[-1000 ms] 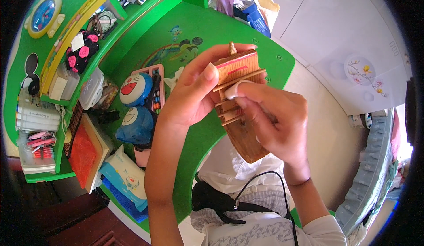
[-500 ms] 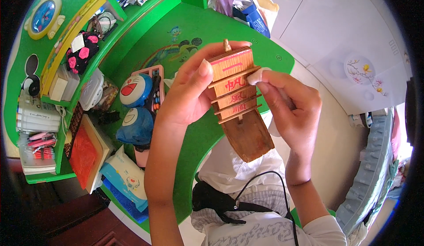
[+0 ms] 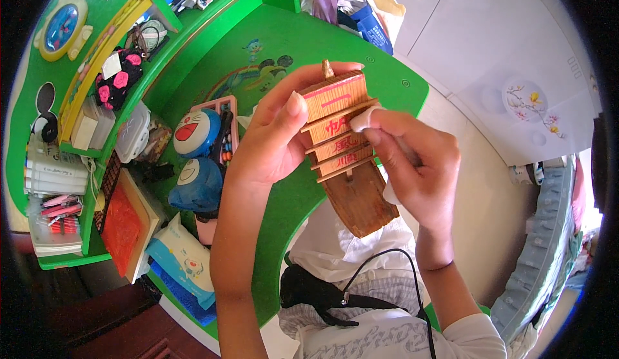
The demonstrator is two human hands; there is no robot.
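Observation:
A wooden model sailboat is held up over the green desk, tilted, its brown hull toward me. Its slatted sail carries red painted marks and thin crossbars. My left hand wraps round the sail from the left, thumb on its edge and fingers behind it, mostly hidden. In my right hand a white wipe is pinched over the fingertip and pressed against the sail's front, beside the red marks. More of the white cloth hangs below that hand, near the hull.
On the green desk lie two blue-and-white cartoon figures, a pink case and a packet of wipes. Shelves with small items run along the left. A bag stands at the back corner, and a white cabinet to the right.
My right hand has moved left, taking the wipe from the sail's right edge onto its front face. My left hand and the sailboat have hardly moved.

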